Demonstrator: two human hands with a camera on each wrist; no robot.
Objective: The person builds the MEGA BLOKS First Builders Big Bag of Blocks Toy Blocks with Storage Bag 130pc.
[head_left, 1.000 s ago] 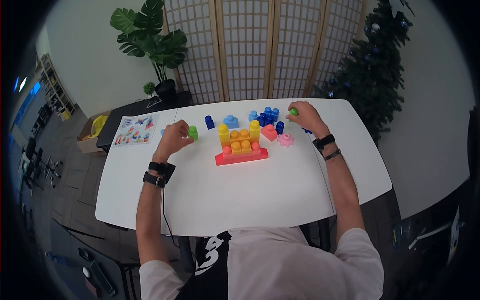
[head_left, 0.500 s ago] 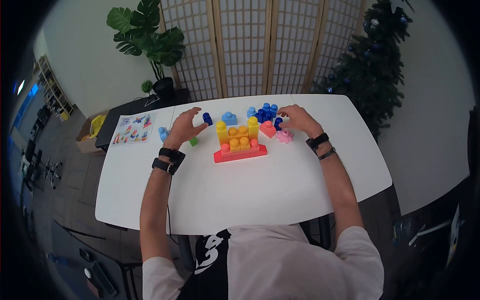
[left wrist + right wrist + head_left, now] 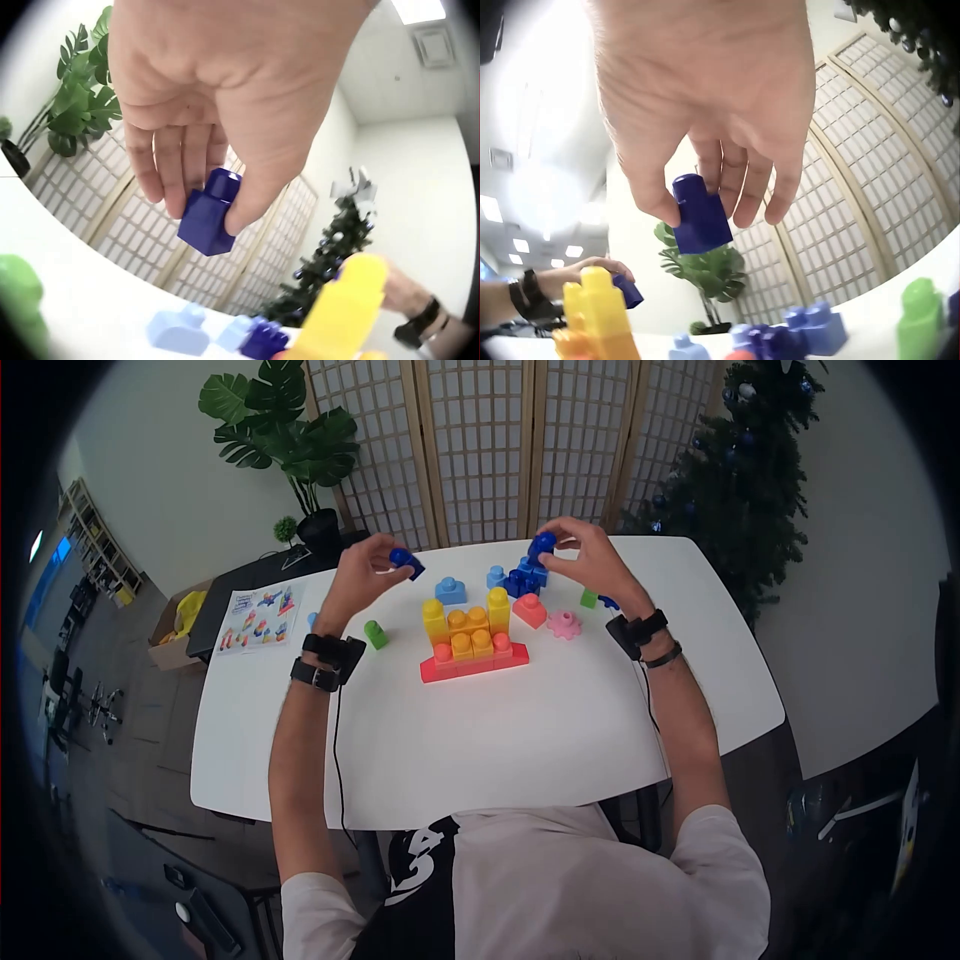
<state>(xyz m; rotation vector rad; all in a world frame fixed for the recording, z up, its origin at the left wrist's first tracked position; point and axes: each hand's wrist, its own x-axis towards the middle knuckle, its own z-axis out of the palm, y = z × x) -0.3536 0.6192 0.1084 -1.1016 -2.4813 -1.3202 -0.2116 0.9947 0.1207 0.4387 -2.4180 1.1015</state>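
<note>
Blue blk (image 3: pixel 205 223) pinched, L hand (image 3: pixel 368 578) | 2nd blue blk (image 3: pixel 702 223) pinched, R hand (image 3: pixel 595 563) | cardbd box (image 3: pixel 174 654), yellow item (image 3: pixel 190 612) inside

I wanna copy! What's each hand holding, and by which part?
The left hand pinches a dark blue one-knob block by its sides; the right hand holds a matching dark blue block likewise.

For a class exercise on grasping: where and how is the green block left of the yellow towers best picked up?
Probably by its square body, thumb and fingers on opposite faces, coming from above. The green block stands upright with one rounded stud on top; the flat sides should hold steadier than the stud, and the yellow towers stand apart from it.
</note>
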